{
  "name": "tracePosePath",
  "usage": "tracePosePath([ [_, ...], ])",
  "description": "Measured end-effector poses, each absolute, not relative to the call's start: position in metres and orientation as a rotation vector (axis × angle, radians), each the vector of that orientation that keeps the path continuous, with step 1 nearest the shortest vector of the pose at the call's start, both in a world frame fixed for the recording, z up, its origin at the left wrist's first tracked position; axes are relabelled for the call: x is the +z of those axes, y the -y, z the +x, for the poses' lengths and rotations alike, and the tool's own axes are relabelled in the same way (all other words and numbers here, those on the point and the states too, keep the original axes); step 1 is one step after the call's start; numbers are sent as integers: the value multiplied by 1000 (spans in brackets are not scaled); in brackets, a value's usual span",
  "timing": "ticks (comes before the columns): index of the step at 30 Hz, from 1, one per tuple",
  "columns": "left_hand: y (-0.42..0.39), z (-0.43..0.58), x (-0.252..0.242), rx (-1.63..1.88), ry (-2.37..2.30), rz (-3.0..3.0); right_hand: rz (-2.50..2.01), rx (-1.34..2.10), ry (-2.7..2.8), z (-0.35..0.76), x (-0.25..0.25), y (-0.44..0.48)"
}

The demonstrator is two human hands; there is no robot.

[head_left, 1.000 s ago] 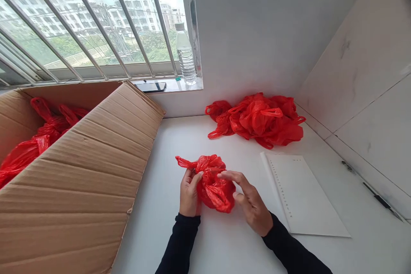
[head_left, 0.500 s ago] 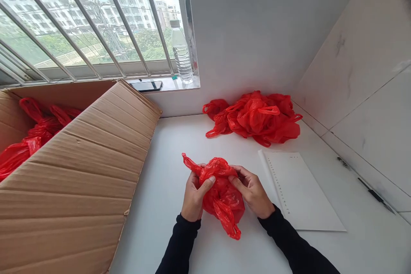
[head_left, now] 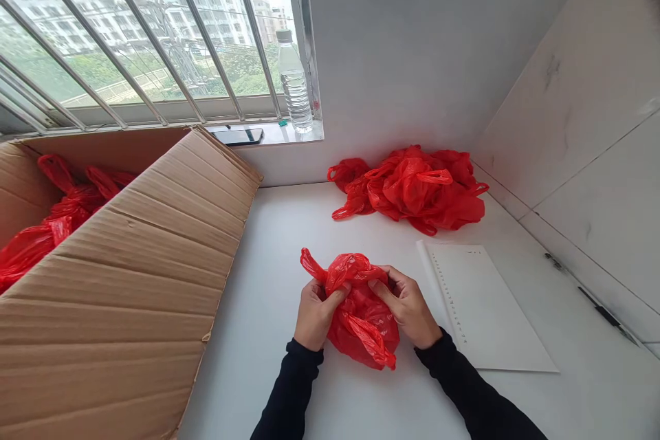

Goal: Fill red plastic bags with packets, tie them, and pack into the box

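Observation:
A crumpled red plastic bag (head_left: 364,313) is held just over the white table (head_left: 268,357), between my two hands. My left hand (head_left: 315,313) grips its left side, thumb on top and fingers tucked behind. On the right side my right hand (head_left: 410,306) pinches the plastic, its thumb also on top. One twisted handle sticks out at the upper left, and another loop hangs at the lower right. Most of my fingertips are hidden behind the bag. Beyond it, a heap of red plastic bags (head_left: 417,189) lies against the wall.
At left stands an open cardboard box (head_left: 155,275) with more red bags (head_left: 56,220) inside. A notebook (head_left: 495,309) lies right of my hands, and a black pen (head_left: 606,315) rests along the right wall. The windowsill carries a water bottle (head_left: 295,86) and a phone (head_left: 240,137).
The lower handle of the bag has swung up and to the right, and the bag's body looks slightly more spread. Both hands keep their grip. The view has shifted slightly.

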State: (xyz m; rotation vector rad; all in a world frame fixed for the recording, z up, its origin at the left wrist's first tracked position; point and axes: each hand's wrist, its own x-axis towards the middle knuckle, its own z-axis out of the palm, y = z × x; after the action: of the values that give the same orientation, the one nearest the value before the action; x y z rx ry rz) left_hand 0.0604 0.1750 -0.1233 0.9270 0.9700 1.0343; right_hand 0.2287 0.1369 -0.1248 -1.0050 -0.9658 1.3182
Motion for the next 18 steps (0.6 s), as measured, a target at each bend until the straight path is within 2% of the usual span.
tracePosePath([
  [4,-173,63,-119,1020,-862,904,-970,1300,795,234,-129,-140],
  [10,-174,61,-118,787,-711,889,-925,1298,566,244,-139,-147],
  [18,-175,61,-126,958,-750,961,-889,1432,631,233,-113,-140],
])
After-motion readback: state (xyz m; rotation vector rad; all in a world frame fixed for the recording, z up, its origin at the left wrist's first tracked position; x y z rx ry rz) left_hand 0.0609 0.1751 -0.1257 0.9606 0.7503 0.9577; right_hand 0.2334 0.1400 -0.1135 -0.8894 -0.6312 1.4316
